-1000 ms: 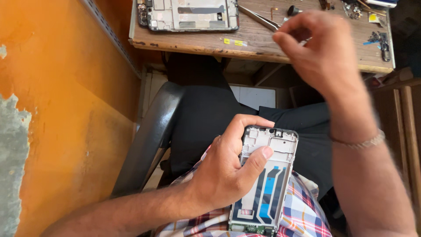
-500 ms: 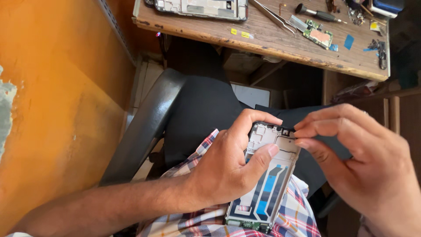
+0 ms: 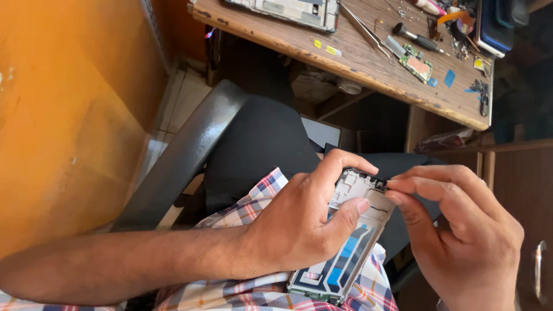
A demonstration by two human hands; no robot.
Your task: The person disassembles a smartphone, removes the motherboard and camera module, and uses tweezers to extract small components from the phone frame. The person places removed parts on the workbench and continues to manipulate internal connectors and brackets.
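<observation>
1. The left hand (image 3: 299,230) grips an opened phone frame (image 3: 348,242) over the lap, above a plaid shirt (image 3: 253,210). Its fingers (image 3: 340,167) curl over the frame's top edge, and the thumb presses on the inner face.
2. The frame is one silver-grey piece, tilted, with its top end toward the bench (image 3: 368,57) and its lower end near the shirt. Blue and black strips run along its inner lower half.
3. The right hand (image 3: 466,242) meets the frame's top right corner. Its thumb and forefinger (image 3: 415,185) are pinched narrow at that corner. Whether a small part sits between them cannot be told.
4. On the wooden bench, well apart from the hands, lies a second phone body (image 3: 294,8), face up at the far left edge.
5. Two small yellow stickers (image 3: 324,47) sit near the bench's front edge. Two small blue tape squares (image 3: 449,78) lie further right, and one small yellow label (image 3: 478,64) sits near them.
6. One pair of metal tweezers (image 3: 364,30) lies beside the second phone. One green circuit board (image 3: 417,63) with a copper-coloured patch lies to the right of them. One dark-handled screwdriver (image 3: 417,39) lies just beyond the board.
7. A dark tray (image 3: 495,29) stands at the bench's far right corner.
8. A black chair (image 3: 190,155) stands between the orange wall (image 3: 69,115) and the lap.
</observation>
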